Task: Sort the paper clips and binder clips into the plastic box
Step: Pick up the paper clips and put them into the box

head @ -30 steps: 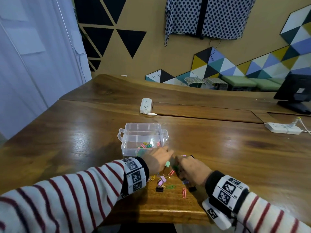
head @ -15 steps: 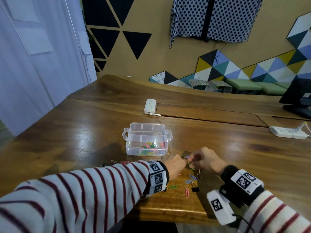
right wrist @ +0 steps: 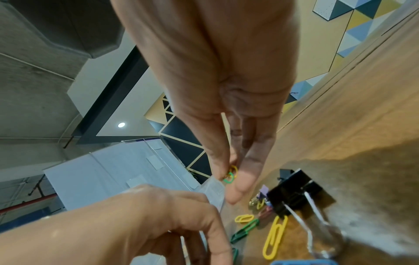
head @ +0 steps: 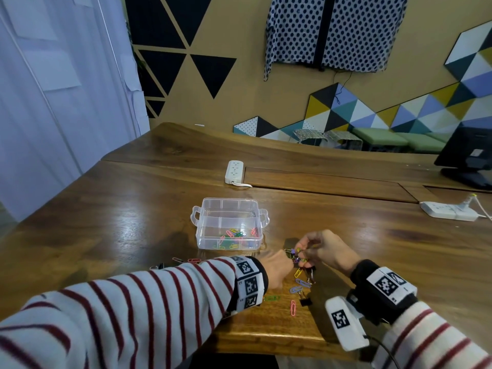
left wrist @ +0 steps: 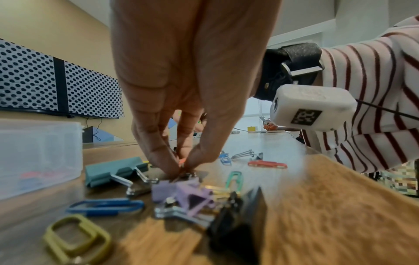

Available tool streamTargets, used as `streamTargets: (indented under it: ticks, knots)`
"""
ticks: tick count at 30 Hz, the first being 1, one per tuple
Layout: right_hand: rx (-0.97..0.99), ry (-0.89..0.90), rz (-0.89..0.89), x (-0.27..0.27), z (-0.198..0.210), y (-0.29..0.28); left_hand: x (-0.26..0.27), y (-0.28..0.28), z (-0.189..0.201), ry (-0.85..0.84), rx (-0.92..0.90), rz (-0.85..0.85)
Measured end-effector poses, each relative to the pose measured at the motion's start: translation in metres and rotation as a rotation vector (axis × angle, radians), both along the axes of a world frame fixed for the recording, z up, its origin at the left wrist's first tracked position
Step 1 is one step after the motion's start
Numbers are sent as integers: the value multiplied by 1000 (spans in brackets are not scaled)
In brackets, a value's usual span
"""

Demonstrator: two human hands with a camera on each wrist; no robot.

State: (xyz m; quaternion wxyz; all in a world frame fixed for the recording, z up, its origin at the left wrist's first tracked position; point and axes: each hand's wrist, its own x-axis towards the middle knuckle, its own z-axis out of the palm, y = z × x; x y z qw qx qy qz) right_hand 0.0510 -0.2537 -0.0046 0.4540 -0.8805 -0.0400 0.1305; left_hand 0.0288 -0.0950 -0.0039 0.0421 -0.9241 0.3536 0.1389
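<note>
A clear plastic box [head: 262, 218] stands on the wooden table with several coloured paper clips [head: 234, 237] in its front compartment. In front of it lies a pile of clips [head: 299, 278]. My left hand [left wrist: 182, 167] reaches down into the pile and pinches a small orange clip between thumb and finger. Beside it lie a teal binder clip [left wrist: 115, 170], a purple one [left wrist: 186, 193] and a black one [left wrist: 238, 215]. My right hand [right wrist: 229, 179] hovers just above the pile and pinches a yellow and a green paper clip [right wrist: 231, 174]. Both hands almost touch.
A white power strip [head: 234, 171] lies behind the box and another [head: 447, 211] at the far right, near a monitor [head: 471, 155]. A few loose clips [head: 186, 260] lie left of my left sleeve. The table's front edge runs just below the pile.
My left hand came back from the front of the box to the pile. My right hand rose off the pile with paper clips pinched in it.
</note>
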Motion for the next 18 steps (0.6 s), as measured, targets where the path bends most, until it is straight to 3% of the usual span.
streamTargets:
  ticks: [3, 7, 10, 15, 18]
  knots:
    - [43, 3, 12, 3, 5, 4, 4, 2, 4, 70, -48, 26]
    - [102, 46, 19, 2, 11, 8, 21, 32, 18, 292, -421, 242]
    - [153, 99, 48, 3, 16, 13, 45, 80, 34, 342, -600, 370]
    - [166, 95, 72, 26, 29, 43, 76, 130, 46, 255, -689, 552]
    - [157, 83, 48, 42, 37, 65, 83, 134, 43, 276, -626, 572]
